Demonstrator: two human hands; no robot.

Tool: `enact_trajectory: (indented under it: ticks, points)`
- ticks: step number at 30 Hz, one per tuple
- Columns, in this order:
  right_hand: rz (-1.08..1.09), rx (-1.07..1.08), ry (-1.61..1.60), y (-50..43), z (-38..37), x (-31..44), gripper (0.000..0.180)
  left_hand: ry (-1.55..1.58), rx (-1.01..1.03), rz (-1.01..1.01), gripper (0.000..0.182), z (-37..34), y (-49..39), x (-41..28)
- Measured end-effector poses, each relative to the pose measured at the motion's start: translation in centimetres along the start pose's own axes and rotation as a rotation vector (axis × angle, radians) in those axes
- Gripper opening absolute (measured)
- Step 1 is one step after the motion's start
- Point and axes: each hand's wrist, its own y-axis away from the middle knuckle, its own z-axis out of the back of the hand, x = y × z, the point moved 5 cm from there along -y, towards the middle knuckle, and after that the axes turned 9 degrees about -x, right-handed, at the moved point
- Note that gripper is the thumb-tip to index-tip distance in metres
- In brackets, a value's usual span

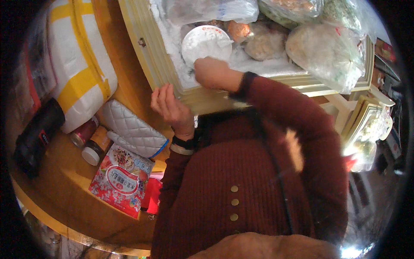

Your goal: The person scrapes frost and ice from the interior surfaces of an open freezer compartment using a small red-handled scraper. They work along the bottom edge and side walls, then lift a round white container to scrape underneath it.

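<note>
An open chest freezer [152, 55] with a pale ribbed rim lies before me, its inner walls coated in frost [271, 69]. My right hand [212, 73] is bent into a fist over the frost by the near edge, just below a round white lid or dish [207, 43] dusted with frost. A small dark bit shows at the fist's left side; what it is, I cannot tell. Near the freezer's left corner, outside the rim, my left hand [171, 106] is raised with its fingers loosely curled and nothing visible in it. Bagged food [265, 42] lies right of the white disc.
More plastic bags [326, 55] fill the freezer's right side, one hanging over the rim. On the wooden table [68, 181] at left are a taped white foam box [81, 55], a quilted silver mitt [132, 129], a jar [95, 145], a red food packet [123, 178] and a black case [38, 139].
</note>
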Motion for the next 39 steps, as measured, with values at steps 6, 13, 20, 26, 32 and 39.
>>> enact_trajectory:
  ticks: [6, 13, 20, 26, 32, 39]
  points:
    - [0.079, 0.013, 0.130, 0.8, 1.1, -3.7, 0.027, -0.010, 0.005, 0.019, 0.034, 0.0, 0.1, 0.0]
    - [0.355, -0.140, 0.219, 2.0, 3.9, -5.0, 0.023, -0.007, 0.019, 0.011, 0.037, 0.0, -0.1, -0.1]
    - [0.200, -0.357, 0.149, -2.5, 7.2, -10.9, 0.024, -0.004, 0.024, 0.023, 0.040, -0.1, 0.0, -0.1]
    - [0.184, -0.370, 0.171, -9.5, 4.1, -13.3, 0.034, -0.017, 0.005, 0.031, 0.038, -0.2, 0.3, 0.2]
    - [0.160, -0.368, -0.004, -11.2, 3.2, -14.6, 0.027, -0.045, -0.019, 0.051, 0.033, -0.2, 0.4, 0.3]
    - [-0.069, -0.154, -0.105, -9.7, 4.8, -13.6, 0.032, -0.042, -0.014, 0.068, 0.030, -0.2, -0.1, 0.0]
